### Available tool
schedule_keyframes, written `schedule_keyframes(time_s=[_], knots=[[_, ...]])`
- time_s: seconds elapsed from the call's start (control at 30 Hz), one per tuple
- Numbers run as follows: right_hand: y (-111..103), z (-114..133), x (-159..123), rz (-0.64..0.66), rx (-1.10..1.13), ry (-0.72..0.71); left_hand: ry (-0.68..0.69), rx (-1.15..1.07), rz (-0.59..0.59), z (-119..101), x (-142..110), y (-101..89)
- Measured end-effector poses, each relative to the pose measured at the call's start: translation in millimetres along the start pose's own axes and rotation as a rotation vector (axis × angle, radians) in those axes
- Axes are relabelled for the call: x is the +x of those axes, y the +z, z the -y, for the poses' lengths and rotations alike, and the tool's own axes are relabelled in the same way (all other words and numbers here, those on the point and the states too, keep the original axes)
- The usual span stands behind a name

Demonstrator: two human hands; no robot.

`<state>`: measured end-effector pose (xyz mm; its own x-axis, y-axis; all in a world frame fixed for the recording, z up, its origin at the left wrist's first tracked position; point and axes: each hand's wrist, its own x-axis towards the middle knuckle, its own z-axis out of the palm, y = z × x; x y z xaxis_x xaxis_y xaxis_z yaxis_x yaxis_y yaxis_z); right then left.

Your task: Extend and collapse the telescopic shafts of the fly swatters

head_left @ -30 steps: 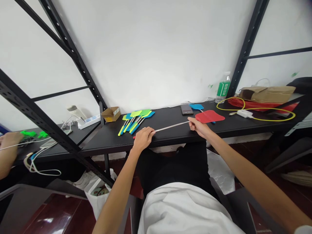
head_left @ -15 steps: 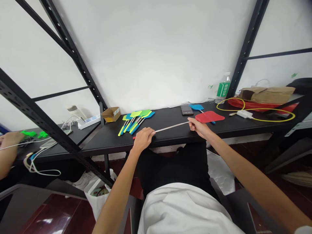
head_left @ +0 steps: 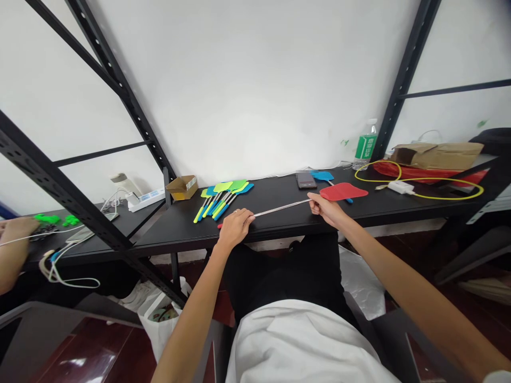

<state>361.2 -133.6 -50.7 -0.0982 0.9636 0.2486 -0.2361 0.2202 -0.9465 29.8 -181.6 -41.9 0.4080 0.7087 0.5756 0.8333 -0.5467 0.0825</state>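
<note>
Between my hands, a red fly swatter (head_left: 344, 191) with a thin metal shaft is held sideways above the front of the black table. My left hand (head_left: 235, 226) is closed round its handle, and the red handle end shows just past the fingers. My right hand (head_left: 325, 208) pinches the shaft close to the red head. Left of centre lies a bunch of several green, yellow and blue fly swatters (head_left: 225, 198), heads toward the wall. Behind the red head, a blue fly swatter (head_left: 322, 175) rests on the table, partly hidden.
A small open cardboard box (head_left: 182, 188) stands at the left, and a phone (head_left: 306, 180) lies near the wall. At right are a water bottle (head_left: 365, 144), a yellow cable (head_left: 451, 198) and a brown paper package (head_left: 437, 154). Another person's hand (head_left: 18, 229) is at far left.
The red swatter head has turned slightly, and its mesh surface looks darker now. Both hands keep their places and grips.
</note>
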Motion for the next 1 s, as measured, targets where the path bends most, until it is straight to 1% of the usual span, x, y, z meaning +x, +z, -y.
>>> schedule_keyframes(time_s=[0.2, 0.47, 0.73, 1.0], knots=[[-0.3, 0.3, 0.3, -0.001, -0.003, 0.010, -0.024, -0.016, -0.021, -0.7, -0.5, -0.2], [-0.1, 0.2, -0.2, -0.002, 0.007, 0.005, -0.003, -0.012, 0.008, 0.7, 1.0, -1.0], [-0.7, -0.1, 0.2, 0.005, 0.010, 0.016, -0.015, -0.013, -0.051, -1.6, -1.3, -0.5], [2.5, 3.1, -1.7, -0.005, 0.015, 0.012, -0.002, -0.011, -0.055, 1.0, -0.1, 1.1]])
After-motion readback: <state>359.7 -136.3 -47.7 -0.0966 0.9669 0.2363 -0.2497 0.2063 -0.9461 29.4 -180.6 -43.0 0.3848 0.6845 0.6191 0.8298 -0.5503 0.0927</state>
